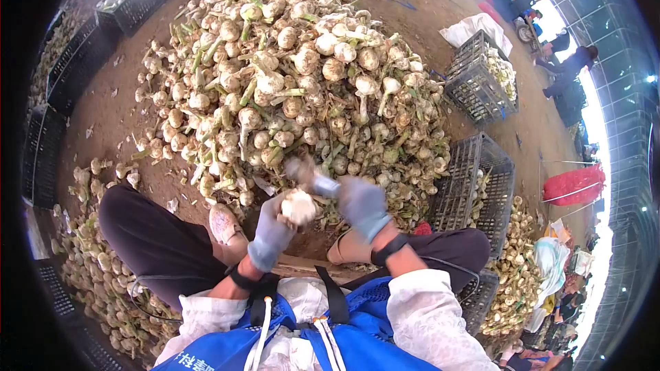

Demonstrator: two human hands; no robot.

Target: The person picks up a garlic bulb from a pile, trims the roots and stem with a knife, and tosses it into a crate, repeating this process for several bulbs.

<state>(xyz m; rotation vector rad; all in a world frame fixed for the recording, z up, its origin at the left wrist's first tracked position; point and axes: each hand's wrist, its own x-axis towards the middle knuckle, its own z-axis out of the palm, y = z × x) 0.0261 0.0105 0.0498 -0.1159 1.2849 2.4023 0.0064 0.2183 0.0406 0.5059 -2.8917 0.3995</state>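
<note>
My left hand (273,223), in a grey glove, is closed around a garlic bulb (298,207) whose pale face is turned up. Close to its right, my right hand (361,205), also gloved and smeared by motion, grips a knife (326,185) with a short pale blade reaching left just above the bulb. A blurred brownish piece (300,167) shows beyond the blade. In front of both hands rises a large heap of garlic (295,75) with cut green stems and dry roots.
Black plastic crates (456,182) stand at the heap's right, another crate (474,86) behind. More garlic (103,275) lies left of my knees, and another pile (512,268) at right. Crates line the left side. People (574,69) are at the far right near a red sack (574,185).
</note>
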